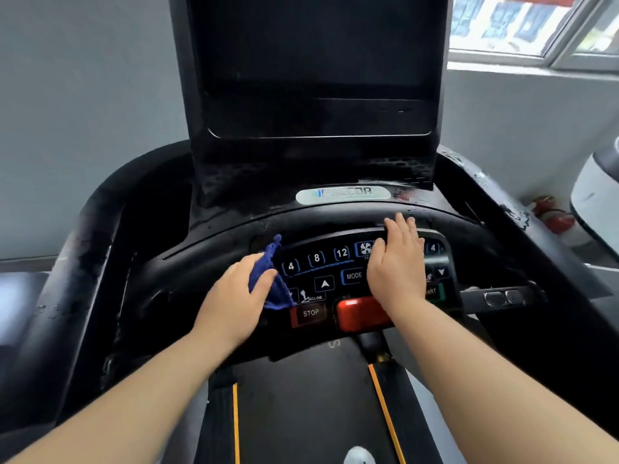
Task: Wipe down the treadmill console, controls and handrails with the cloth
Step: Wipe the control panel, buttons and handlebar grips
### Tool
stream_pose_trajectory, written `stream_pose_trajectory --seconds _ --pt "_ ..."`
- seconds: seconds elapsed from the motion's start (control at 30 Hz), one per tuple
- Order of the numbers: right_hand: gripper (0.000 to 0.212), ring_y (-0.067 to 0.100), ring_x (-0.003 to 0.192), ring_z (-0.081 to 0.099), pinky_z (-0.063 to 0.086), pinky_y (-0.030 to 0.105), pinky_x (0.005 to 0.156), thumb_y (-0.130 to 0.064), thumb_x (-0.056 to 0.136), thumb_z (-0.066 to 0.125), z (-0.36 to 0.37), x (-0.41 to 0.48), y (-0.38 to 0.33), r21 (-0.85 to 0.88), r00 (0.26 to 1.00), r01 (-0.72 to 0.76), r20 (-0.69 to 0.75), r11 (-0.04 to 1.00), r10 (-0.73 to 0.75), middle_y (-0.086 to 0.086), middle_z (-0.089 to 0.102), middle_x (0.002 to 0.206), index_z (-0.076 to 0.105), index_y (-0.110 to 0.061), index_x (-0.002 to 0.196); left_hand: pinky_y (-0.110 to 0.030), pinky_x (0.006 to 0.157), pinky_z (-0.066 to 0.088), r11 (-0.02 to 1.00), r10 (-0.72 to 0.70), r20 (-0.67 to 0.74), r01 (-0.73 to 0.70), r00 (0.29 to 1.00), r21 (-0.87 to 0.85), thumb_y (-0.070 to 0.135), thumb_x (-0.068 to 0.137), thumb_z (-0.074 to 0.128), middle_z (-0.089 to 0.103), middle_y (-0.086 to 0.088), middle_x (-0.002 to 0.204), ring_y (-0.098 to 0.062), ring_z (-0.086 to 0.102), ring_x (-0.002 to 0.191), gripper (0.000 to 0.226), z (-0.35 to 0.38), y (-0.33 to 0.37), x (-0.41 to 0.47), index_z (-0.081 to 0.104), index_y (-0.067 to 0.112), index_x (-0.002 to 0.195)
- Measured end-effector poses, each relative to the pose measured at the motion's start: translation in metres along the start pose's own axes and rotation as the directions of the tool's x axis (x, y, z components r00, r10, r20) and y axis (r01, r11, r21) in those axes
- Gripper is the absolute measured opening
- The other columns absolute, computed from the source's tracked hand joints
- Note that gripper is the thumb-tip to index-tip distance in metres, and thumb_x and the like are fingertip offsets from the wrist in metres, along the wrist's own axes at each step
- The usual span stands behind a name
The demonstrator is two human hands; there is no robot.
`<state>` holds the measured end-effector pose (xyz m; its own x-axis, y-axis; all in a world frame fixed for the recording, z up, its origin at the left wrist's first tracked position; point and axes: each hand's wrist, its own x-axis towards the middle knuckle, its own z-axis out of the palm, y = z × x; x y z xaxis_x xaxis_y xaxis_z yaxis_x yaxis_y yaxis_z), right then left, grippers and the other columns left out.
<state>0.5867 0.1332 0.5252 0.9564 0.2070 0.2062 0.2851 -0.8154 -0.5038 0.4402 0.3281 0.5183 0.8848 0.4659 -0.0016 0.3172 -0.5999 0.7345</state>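
Far left: the glossy black curved left handrail [50, 296] carries droplets or smears and has no hand on it; my read is it's not yet wiped dry. Left hand [231, 296] has fingers and thumb curled round the small dark-blue terry cloth [269, 283]. The cloth is bunched at the left edge of the black key panel [330, 262], touching it beside the "4" key. Risk 1: a bunched cloth gives a small contact patch, so streaks and missed gaps between keys are likely. One loose corner sticks up and could drag. Risk 2: wiping pressure is also key pressure. The tall dark console screen [315, 61] is unlit, so the unit is probably idle, but I cannot tell whether the key legends are lit or just printed. The red rectangular STOP key [310, 313] and glossy red safety block [360, 316] sit just below the wipe path, and a snagged cloth could pull the block out. Right hand [397, 262] lies flat on the panel, fingers straight, holding nothing, covering the keys right of MODE. The green start key [435, 292] is just beside that wrist, partly hidden. If the unit is powered, a palm shift could start the dark belt [301, 413], and a white shoe tip [360, 456] looks to be on it. The right grip bar with two metal sensor pads [502, 298] is untouched; excess moisture there or in the key seams is the other worry.
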Motion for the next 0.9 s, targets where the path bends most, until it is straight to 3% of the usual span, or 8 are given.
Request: stream_pose_trajectory --seconds 0.1,0.23,0.3,0.37,0.5,0.6,0.7,0.9 --pt "0.049 0.015 0.148 -0.001 -0.003 0.038 0.120 -0.022 0.100 0.029 0.010 -0.005 -0.006 0.006 0.998 -0.027 -0.056 1.000 0.027 0.003 0.014 0.160 0.029 -0.010 0.147 -0.022 0.091 0.032 0.981 -0.093 -0.038 0.085 0.995 -0.175 0.039 0.099 0.038 0.050 0.002 0.139 -0.019 0.046 0.126 0.045 0.020 0.015 0.006 0.035 0.030 0.144" --pt "0.050 0.019 0.148 -0.005 -0.001 0.044 0.120 -0.029 0.101 0.025 0.007 -0.008 -0.007 -0.094 0.999 -0.036 0.006 0.995 0.036 0.003 0.004 0.161 0.025 -0.020 0.150 -0.023 0.092 0.030 0.964 -0.171 -0.058 0.155 0.984 -0.218 0.041 0.100 0.035 0.042 -0.001 0.145 -0.020 0.041 0.131 0.052 0.026 0.027 0.016 0.022 0.031 0.150" --pt "0.048 0.024 0.148 -0.009 -0.003 0.046 0.119 -0.035 0.102 0.024 0.012 -0.022 -0.021 -0.113 0.996 0.063 0.070 0.992 -0.055 0.002 -0.001 0.161 0.023 -0.032 0.150 -0.028 0.098 0.034 0.954 -0.222 -0.089 0.197 0.971 -0.228 0.041 0.100 0.036 0.041 0.000 0.147 -0.021 0.042 0.131 0.053 0.033 0.023 -0.011 0.022 0.030 0.150" --pt "0.049 0.024 0.147 -0.011 -0.007 0.044 0.117 -0.039 0.100 0.020 0.025 -0.045 -0.041 -0.080 0.973 0.199 0.138 0.977 -0.187 -0.002 -0.003 0.161 0.019 -0.039 0.149 -0.030 0.104 0.032 0.960 -0.275 -0.106 0.269 0.955 -0.074 0.043 0.100 0.033 0.039 0.001 0.149 -0.021 0.041 0.133 0.057 0.043 0.020 -0.046 0.016 0.025 0.151" --pt "0.049 0.022 0.147 -0.010 -0.006 0.043 0.118 -0.036 0.101 0.027 0.035 -0.060 -0.053 -0.078 0.974 0.200 0.125 0.977 -0.190 -0.004 -0.003 0.161 0.017 -0.041 0.149 -0.038 0.119 0.003 0.937 -0.137 -0.111 0.165 0.984 0.307 0.047 0.098 0.020 0.044 0.003 0.146 -0.017 0.035 0.137 0.061 0.040 0.006 -0.055 0.017 0.016 0.151" --pt "0.051 0.022 0.147 -0.011 -0.008 0.040 0.117 -0.033 0.101 0.031 0.033 -0.058 -0.049 -0.080 0.969 0.213 0.144 0.974 -0.200 -0.004 -0.003 0.161 0.016 -0.041 0.149 -0.043 0.113 0.021 0.963 -0.268 0.040 0.269 0.962 0.001 0.046 0.100 0.024 0.041 -0.005 0.148 -0.033 0.030 0.138 0.059 0.025 0.012 -0.013 0.011 0.021 0.152" --pt "0.051 0.022 0.147 -0.012 -0.008 0.041 0.117 -0.032 0.102 0.031 0.034 -0.059 -0.050 -0.075 0.970 0.207 0.149 0.975 -0.194 -0.004 -0.004 0.161 0.016 -0.041 0.149 -0.044 0.111 0.028 0.961 -0.250 0.022 0.251 0.968 -0.114 0.045 0.101 0.028 0.046 -0.008 0.144 -0.037 0.030 0.137 0.056 0.024 0.025 0.000 0.017 0.022 0.151" --pt "0.051 0.020 0.147 -0.013 -0.008 0.043 0.119 -0.034 0.101 0.029 0.036 -0.060 -0.050 -0.077 0.971 0.199 0.148 0.977 -0.187 -0.006 -0.007 0.161 0.013 -0.042 0.149 -0.050 0.117 -0.002 0.969 -0.013 -0.196 0.061 0.981 0.240 0.052 0.095 0.019 0.055 0.001 0.136 -0.016 0.039 0.136 0.063 0.060 -0.019 -0.073 0.037 0.016 0.144"
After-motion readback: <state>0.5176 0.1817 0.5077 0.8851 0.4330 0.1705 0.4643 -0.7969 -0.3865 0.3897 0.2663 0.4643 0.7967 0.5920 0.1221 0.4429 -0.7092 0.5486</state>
